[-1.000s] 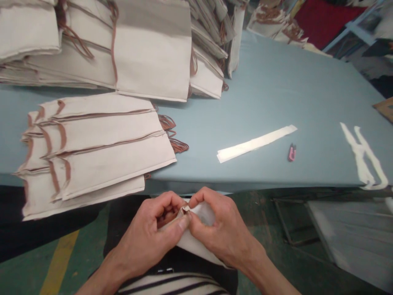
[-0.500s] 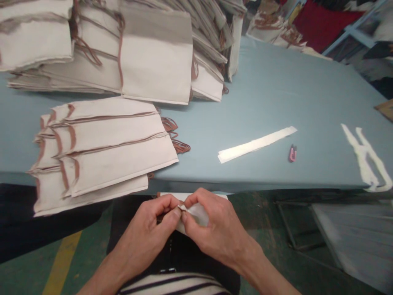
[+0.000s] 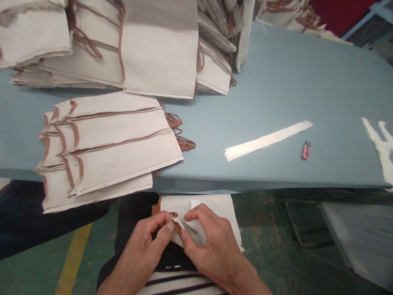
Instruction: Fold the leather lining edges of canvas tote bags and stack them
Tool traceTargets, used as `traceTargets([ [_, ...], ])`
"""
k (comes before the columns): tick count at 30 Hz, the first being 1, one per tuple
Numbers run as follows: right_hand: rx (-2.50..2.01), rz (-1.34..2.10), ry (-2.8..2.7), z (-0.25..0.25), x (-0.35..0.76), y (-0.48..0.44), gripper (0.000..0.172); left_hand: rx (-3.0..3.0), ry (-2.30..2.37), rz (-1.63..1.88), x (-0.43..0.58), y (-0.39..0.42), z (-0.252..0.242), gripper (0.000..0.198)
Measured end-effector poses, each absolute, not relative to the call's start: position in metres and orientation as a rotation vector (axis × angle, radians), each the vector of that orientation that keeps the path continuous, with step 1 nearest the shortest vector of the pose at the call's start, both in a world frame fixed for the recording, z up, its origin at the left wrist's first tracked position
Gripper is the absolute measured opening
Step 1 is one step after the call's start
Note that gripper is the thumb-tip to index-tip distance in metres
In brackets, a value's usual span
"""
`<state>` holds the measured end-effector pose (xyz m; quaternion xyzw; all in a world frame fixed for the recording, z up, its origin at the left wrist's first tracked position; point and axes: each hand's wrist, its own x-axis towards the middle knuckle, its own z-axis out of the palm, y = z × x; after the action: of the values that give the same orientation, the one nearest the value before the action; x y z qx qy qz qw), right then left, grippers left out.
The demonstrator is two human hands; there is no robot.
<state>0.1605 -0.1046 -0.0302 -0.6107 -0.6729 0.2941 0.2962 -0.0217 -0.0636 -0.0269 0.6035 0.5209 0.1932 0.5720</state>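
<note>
L hand (image 3: 147,241) pinching folded edge (image 3: 177,221), off-wht cloth pc (image 3: 225,207), brn trim (image 3: 156,207), R hand (image 3: 215,241) touching, grip unclear

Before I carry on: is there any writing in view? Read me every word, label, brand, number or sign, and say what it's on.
None that can be read.
Fabric piece at the left hand and right hand: no lettering shows.
Front stack and rear pile: no lettering shows.
White strips: no lettering shows.
Pink snips: too small to tell.
</note>
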Motion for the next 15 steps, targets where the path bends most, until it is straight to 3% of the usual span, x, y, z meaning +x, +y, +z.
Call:
traceTargets([
  [7, -1.629, 0.604, -1.907, -0.048, 0.151, -0.124, 0.011, 1.580, 1.295, 0.533, -0.020, -0.079, -0.037, 0.035],
  [15, -1.576, 0.847, -1.644, -0.036, 0.154, -0.119, 0.009, 1.692, 1.286, 0.777, -0.005, -0.077, -0.023, 0.022],
])
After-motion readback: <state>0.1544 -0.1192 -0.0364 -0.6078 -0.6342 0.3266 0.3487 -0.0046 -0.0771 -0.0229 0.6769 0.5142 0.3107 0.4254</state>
